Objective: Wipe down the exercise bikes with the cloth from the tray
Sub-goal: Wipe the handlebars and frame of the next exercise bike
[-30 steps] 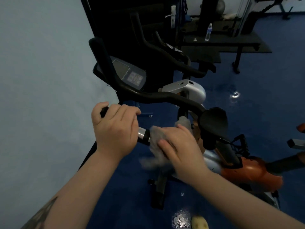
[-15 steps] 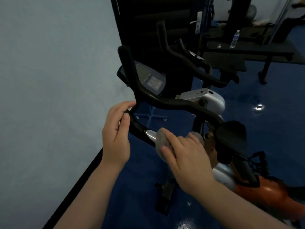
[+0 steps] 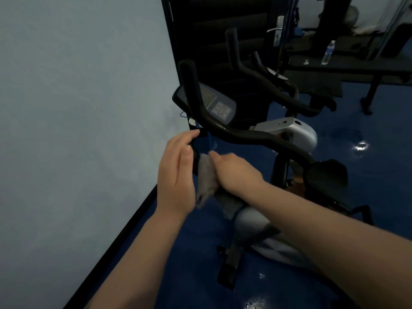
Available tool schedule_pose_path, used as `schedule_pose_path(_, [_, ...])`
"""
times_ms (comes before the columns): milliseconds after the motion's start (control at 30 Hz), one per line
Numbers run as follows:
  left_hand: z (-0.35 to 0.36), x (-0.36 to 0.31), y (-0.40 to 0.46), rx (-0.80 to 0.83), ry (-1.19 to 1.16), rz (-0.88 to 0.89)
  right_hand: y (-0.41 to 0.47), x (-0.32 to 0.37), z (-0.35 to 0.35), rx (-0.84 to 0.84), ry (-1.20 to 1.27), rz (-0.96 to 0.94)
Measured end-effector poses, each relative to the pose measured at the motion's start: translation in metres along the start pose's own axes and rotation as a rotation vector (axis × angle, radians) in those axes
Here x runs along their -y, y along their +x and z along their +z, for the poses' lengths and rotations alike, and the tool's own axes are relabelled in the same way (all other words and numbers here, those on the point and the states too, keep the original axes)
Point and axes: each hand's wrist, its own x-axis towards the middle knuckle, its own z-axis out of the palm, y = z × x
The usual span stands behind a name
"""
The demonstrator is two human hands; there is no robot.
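here right hand (image 3: pixel 236 172) fingers clamp grey cloth (image 3: pixel 206 175) on upright handlebar (image 3: pixel 196 152); left hand (image 3: pixel 176 175) fingers half-curled around bar.

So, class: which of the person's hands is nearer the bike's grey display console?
Left. The left hand has its fingertips on the black handlebar just below the grey display console; the right hand presses the grey cloth lower down.

Both hands (image 3: pixel 176 175) (image 3: pixel 236 172) press a grey cloth (image 3: pixel 206 177) against the handlebar (image 3: pixel 245 136).
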Motion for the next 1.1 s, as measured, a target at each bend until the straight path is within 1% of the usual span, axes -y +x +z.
schedule_pose_path(33, [0.002,-0.001,-0.001,-0.028,0.013,0.003,0.005,0.011,0.003,-0.031,0.031,0.008])
schedule_pose_path(67, [0.003,-0.002,-0.001,-0.051,0.027,0.006,0.003,0.021,0.009,-0.118,0.015,0.003])
schedule_pose_path(133, [0.005,-0.002,-0.003,-0.060,0.093,0.018,-0.021,0.027,0.020,-0.354,-0.027,-0.044])
schedule_pose_path(200, [0.005,-0.003,-0.003,-0.050,0.243,0.074,-0.050,0.010,0.027,-0.411,-0.019,-0.014])
schedule_pose_path(300, [0.015,-0.006,-0.006,0.039,0.455,0.298,-0.080,-0.033,0.033,-0.384,0.083,-0.015])
schedule_pose_path(367, [0.029,-0.005,-0.009,0.144,0.507,0.407,-0.086,-0.054,0.033,-0.369,0.176,-0.019])
schedule_pose_path(433, [0.039,0.000,-0.011,0.209,0.619,0.452,-0.075,-0.065,0.024,-0.377,0.316,0.098])
schedule_pose_path(500, [0.044,0.006,-0.012,0.199,0.794,0.496,-0.065,-0.068,0.021,-0.337,0.359,0.285])
schedule_pose_path(533, [0.045,0.008,-0.013,0.185,0.836,0.507,-0.066,-0.062,0.026,-0.326,0.400,0.367])
schedule_pose_path(633, [0.050,0.009,-0.013,0.107,0.864,0.519,-0.084,-0.026,0.043,-0.464,0.715,0.502])
schedule_pose_path(667, [0.051,0.009,-0.012,0.085,0.863,0.514,-0.083,-0.025,0.044,-0.467,0.752,0.552])
schedule_pose_path(733, [0.054,0.010,-0.012,0.051,0.862,0.529,-0.062,-0.045,0.038,-0.408,0.754,0.704])
schedule_pose_path(800, [0.054,0.011,-0.012,0.040,0.860,0.542,-0.034,-0.066,0.016,-0.387,0.852,0.845])
schedule_pose_path(867, [0.053,0.012,-0.013,0.036,0.861,0.548,-0.022,-0.069,0.011,-0.412,0.863,0.876])
schedule_pose_path(900, [0.053,0.012,-0.013,0.037,0.860,0.547,-0.026,-0.066,0.016,-0.458,0.874,0.869])
schedule_pose_path(967, [0.053,0.013,-0.015,0.041,0.854,0.541,-0.041,-0.056,0.030,-0.542,0.822,0.858])
schedule_pose_path(1033, [0.055,0.014,-0.015,0.033,0.856,0.541,-0.044,-0.056,0.035,-0.542,0.741,0.850])
schedule_pose_path(1100, [0.056,0.015,-0.013,0.021,0.859,0.548,-0.029,-0.064,0.022,-0.502,0.707,0.864])
